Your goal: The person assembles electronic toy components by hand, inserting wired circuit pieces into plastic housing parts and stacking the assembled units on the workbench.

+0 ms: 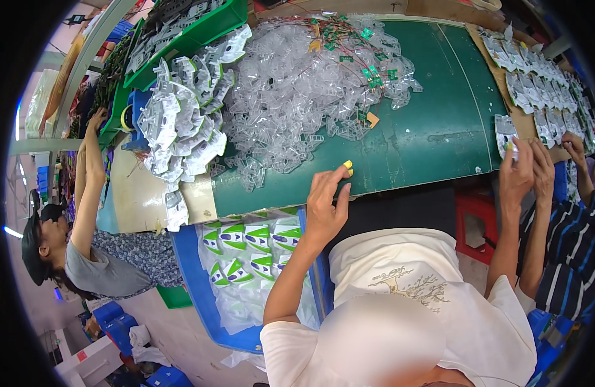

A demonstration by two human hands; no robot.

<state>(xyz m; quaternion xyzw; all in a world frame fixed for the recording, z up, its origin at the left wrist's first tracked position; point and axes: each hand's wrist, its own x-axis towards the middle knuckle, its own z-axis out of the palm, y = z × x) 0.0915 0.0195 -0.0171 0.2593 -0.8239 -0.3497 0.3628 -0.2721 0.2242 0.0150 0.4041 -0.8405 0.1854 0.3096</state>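
My left hand (326,205) rests open-fingered on the green table's (433,138) near edge; my right hand (518,173) grasps a blister pack (505,135). Next, likely, setting it down carefully.

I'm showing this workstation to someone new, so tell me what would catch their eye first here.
First, the big heap of clear plastic blister shells piled on the green table, with small green circuit boards on red wires on top. Next, the person's left hand at the table's near edge, with yellow fingertip covers. The right hand holds a packaged piece at the right edge.
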